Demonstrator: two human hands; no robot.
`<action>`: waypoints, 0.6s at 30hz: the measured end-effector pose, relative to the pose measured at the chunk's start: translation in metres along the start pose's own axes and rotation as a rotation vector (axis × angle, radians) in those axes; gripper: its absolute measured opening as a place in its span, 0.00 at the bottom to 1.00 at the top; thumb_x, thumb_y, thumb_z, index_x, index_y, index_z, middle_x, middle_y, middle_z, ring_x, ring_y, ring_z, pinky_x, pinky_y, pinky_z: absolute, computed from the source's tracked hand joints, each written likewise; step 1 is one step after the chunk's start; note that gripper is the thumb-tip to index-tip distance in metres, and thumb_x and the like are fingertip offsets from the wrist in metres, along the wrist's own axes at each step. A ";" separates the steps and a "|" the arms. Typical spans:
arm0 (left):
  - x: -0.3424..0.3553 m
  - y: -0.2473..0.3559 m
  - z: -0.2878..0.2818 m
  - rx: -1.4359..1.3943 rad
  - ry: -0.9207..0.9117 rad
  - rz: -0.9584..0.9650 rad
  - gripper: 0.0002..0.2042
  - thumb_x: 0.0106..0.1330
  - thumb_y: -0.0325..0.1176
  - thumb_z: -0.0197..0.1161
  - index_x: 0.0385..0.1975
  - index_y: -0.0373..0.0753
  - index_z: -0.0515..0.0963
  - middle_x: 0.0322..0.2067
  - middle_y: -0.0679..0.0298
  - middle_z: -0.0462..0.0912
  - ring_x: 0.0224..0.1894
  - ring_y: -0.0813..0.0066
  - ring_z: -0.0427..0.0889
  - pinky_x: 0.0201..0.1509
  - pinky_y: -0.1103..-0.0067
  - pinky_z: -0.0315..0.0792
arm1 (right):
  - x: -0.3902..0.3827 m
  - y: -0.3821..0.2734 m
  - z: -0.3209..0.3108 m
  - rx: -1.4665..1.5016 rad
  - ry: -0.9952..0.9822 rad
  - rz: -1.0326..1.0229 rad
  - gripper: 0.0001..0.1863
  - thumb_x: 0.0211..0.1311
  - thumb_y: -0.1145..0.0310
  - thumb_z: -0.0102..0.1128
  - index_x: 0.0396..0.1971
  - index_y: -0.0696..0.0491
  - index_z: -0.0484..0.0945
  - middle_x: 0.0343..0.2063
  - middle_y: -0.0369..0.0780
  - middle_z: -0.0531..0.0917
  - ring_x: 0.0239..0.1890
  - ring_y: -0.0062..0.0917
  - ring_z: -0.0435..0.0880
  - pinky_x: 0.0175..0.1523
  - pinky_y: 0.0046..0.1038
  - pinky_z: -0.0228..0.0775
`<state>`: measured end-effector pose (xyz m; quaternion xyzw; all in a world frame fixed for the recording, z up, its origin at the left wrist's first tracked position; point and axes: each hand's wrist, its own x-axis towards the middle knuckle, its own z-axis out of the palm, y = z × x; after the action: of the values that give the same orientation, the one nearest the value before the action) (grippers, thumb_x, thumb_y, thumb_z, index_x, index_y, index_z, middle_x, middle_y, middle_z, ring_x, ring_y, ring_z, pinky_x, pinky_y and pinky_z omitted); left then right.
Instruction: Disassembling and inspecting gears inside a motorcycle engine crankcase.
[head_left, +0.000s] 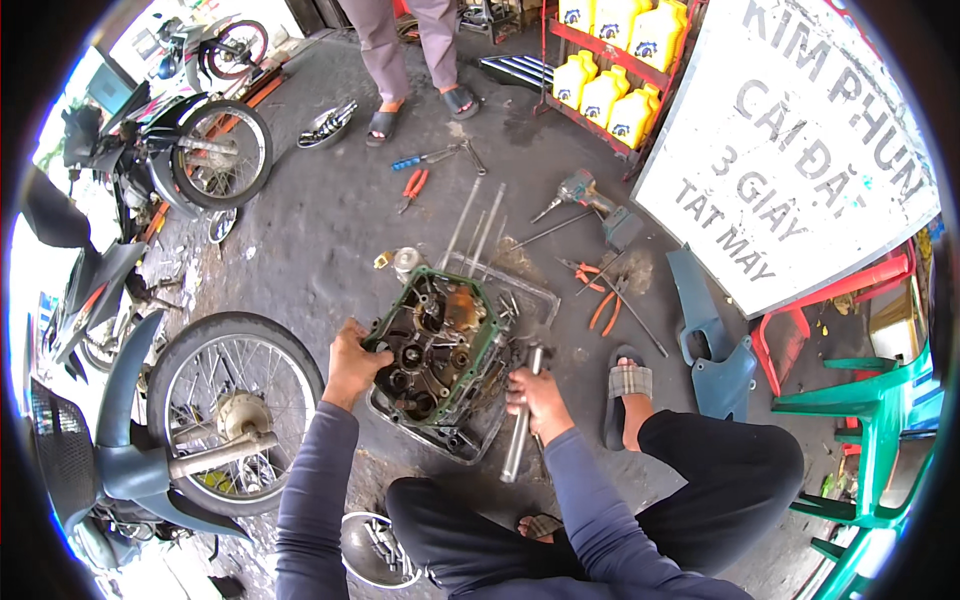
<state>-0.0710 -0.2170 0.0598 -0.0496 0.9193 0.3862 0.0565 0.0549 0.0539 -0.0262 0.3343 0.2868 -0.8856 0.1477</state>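
My left hand (355, 357) grips the left edge of an engine case (418, 390) with a green gasket rim and oily, open inner bores. The case lies on a metal tray (550, 305), long studs (480, 225) pointing up from its far side. My right hand (532, 400) is closed round a steel bar (519, 450), held upright just beside the case's right side; part of the bar is hidden by my fingers. A small cylindrical metal part (407, 261) sits behind the case.
Motorbikes with a front wheel (230, 335) stand left. A bowl of parts (365, 550) is near my knee. Pliers (603, 316), a cordless driver (618, 225), a jug rack (610, 145), a signboard (690, 170) and green chair (880, 420) are right. A person (410, 60) stands ahead.
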 end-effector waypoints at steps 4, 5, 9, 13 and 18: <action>0.000 0.011 0.000 0.125 -0.029 0.093 0.24 0.35 0.33 0.73 0.33 0.28 0.72 0.24 0.51 0.80 0.29 0.64 0.81 0.37 0.74 0.74 | 0.009 0.009 -0.016 0.076 0.019 0.045 0.08 0.58 0.76 0.54 0.22 0.53 0.66 0.12 0.31 0.63 0.12 0.15 0.63 0.15 0.23 0.55; 0.000 0.012 0.001 0.103 -0.029 0.087 0.24 0.35 0.33 0.73 0.33 0.28 0.72 0.24 0.51 0.80 0.29 0.64 0.81 0.37 0.74 0.74 | 0.012 0.016 -0.024 -0.013 0.087 -0.010 0.09 0.57 0.76 0.55 0.21 0.53 0.66 0.13 0.32 0.65 0.11 0.16 0.64 0.15 0.24 0.56; 0.003 0.012 0.005 0.086 -0.101 -0.039 0.25 0.37 0.35 0.72 0.35 0.28 0.73 0.28 0.48 0.81 0.33 0.58 0.82 0.40 0.72 0.75 | 0.029 0.040 -0.083 -0.302 0.343 -0.209 0.06 0.57 0.76 0.57 0.24 0.54 0.69 0.13 0.32 0.67 0.11 0.18 0.67 0.14 0.28 0.59; 0.004 0.005 0.004 0.107 -0.093 -0.014 0.26 0.37 0.36 0.72 0.36 0.28 0.73 0.32 0.46 0.81 0.36 0.55 0.82 0.44 0.70 0.74 | 0.048 0.054 -0.163 -0.627 0.615 -0.144 0.07 0.55 0.73 0.59 0.24 0.61 0.73 0.15 0.39 0.73 0.12 0.26 0.73 0.13 0.31 0.64; 0.000 0.004 0.006 0.088 -0.069 -0.022 0.26 0.37 0.37 0.72 0.37 0.29 0.73 0.32 0.45 0.81 0.39 0.51 0.82 0.45 0.69 0.74 | 0.047 0.046 -0.184 -1.339 0.750 -0.375 0.15 0.53 0.68 0.63 0.34 0.66 0.77 0.21 0.50 0.80 0.22 0.41 0.80 0.28 0.39 0.73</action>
<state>-0.0707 -0.2102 0.0589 -0.0440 0.9323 0.3464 0.0945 0.1346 0.1255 -0.1900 0.3964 0.8412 -0.3629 0.0593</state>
